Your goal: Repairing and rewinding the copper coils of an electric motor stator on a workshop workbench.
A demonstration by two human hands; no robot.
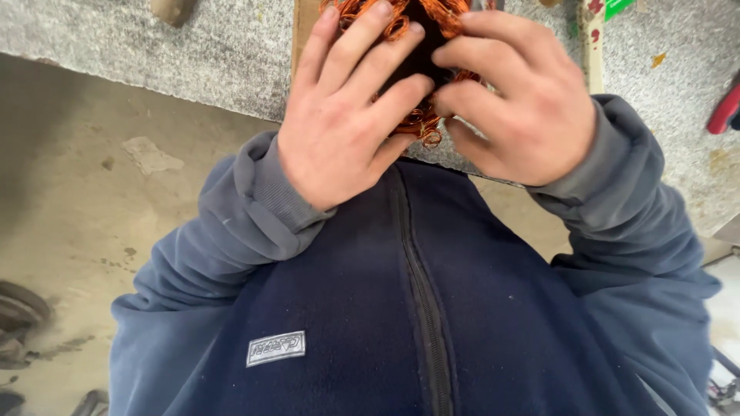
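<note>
Both my hands press on a dark round part wrapped in copper wire coils [420, 123], held at the edge of a grey stone bench top [231, 54]. My left hand [347, 115] lies over its left side with fingers spread across the copper loops. From the right, my right hand [516, 108] covers the part with fingers curled onto the wire. Most of the part is hidden under the hands. My dark blue zipped fleece and grey-blue sleeves fill the lower view.
A red-handled tool [724, 108] lies at the bench's right edge. A pale wooden strip [592, 46] and a brown board [304, 31] lie on the bench top. The concrete floor [85, 200] at left has round metal parts [19, 316] on it.
</note>
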